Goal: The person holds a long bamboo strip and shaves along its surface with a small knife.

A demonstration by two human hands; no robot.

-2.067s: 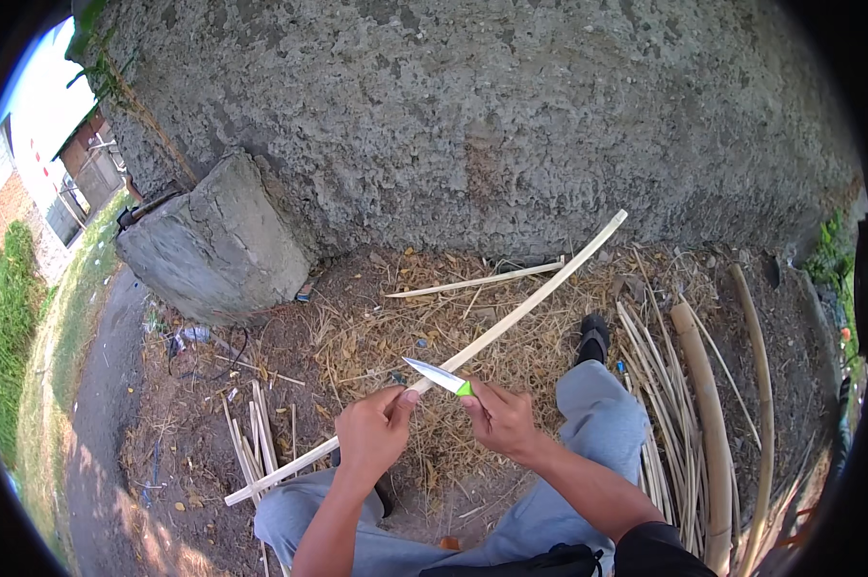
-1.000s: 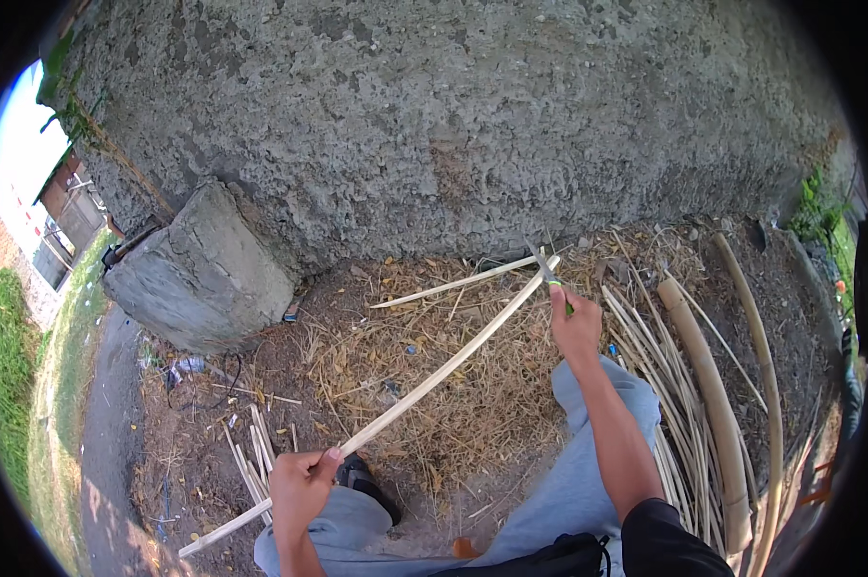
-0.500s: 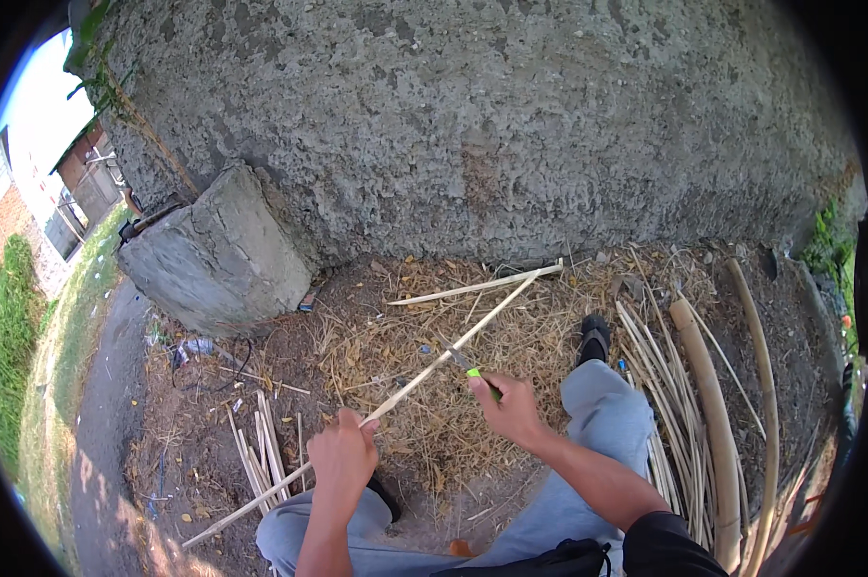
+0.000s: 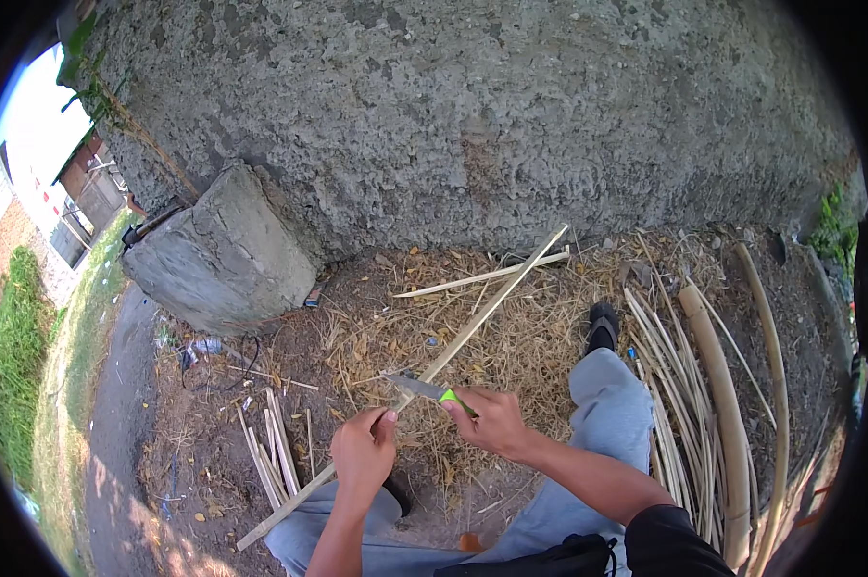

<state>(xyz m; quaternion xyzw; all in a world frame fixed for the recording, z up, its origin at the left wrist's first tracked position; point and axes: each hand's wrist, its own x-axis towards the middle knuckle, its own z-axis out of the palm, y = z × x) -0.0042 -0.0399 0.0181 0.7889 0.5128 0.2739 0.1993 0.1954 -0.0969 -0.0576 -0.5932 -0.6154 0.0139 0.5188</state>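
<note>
A long pale bamboo strip (image 4: 482,315) slants from the lower left up toward the wall. My left hand (image 4: 362,454) is closed around its lower part. In my right hand (image 4: 487,421) is a knife (image 4: 417,388) with a bright green and dark handle. The blade lies across the strip, just beyond my left fingers, and points to the left. Another thin bamboo strip (image 4: 463,282) rests on the ground by the foot of the wall, behind the upper end of the held one.
Several split bamboo strips (image 4: 679,385) and thicker bamboo poles (image 4: 722,394) lie on the right. A short bundle of strips (image 4: 272,452) sits at left. A concrete block (image 4: 224,252) stands against the rough wall (image 4: 491,115). Shavings (image 4: 376,332) cover the ground between my legs.
The knife has moved left and down along the strip, closer to my left hand. The strip's far end has risen, and its lower end has shifted right.
</note>
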